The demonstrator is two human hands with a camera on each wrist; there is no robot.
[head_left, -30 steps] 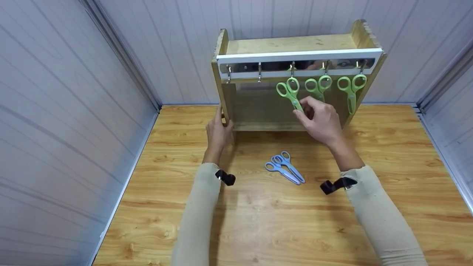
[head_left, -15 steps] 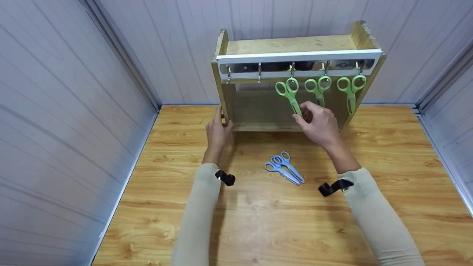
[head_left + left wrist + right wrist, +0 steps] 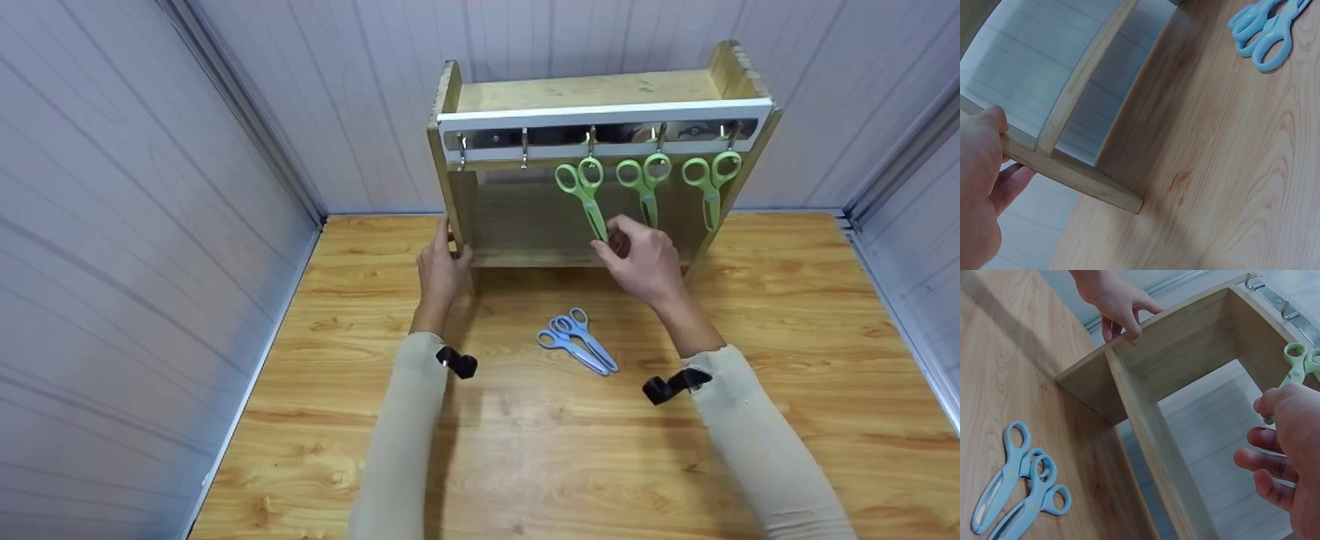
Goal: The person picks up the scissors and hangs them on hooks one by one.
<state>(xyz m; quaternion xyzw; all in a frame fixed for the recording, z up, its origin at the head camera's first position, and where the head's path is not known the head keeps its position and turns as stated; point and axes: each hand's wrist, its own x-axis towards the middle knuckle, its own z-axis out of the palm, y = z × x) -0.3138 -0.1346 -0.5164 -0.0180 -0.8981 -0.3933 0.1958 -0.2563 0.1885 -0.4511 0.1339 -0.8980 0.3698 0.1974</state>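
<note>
A wooden rack [image 3: 585,90] stands at the back of the table, with a metal hook rail [image 3: 525,120] across its front. Three green scissors hang from the rail's right hooks. My right hand [image 3: 619,244] pinches the blade tip of the leftmost green scissors [image 3: 585,187], whose handle [image 3: 1297,363] stays on its hook. The other two green pairs [image 3: 645,180] [image 3: 711,184] hang free. My left hand [image 3: 450,255] grips the rack's left side panel [image 3: 1072,174] near its base. Two blue scissors [image 3: 577,346] lie together on the table in front of the rack.
Two hooks [image 3: 463,150] [image 3: 525,146] on the left of the rail carry nothing. The wooden table [image 3: 525,450] is boxed in by grey panel walls [image 3: 150,225] on the left, back and right. A small black wrist camera [image 3: 457,364] sits on each sleeve.
The leftmost green scissors have swung from a slant to hang nearly straight down. My right hand has followed their tip a little down and left. My left hand has not moved.
</note>
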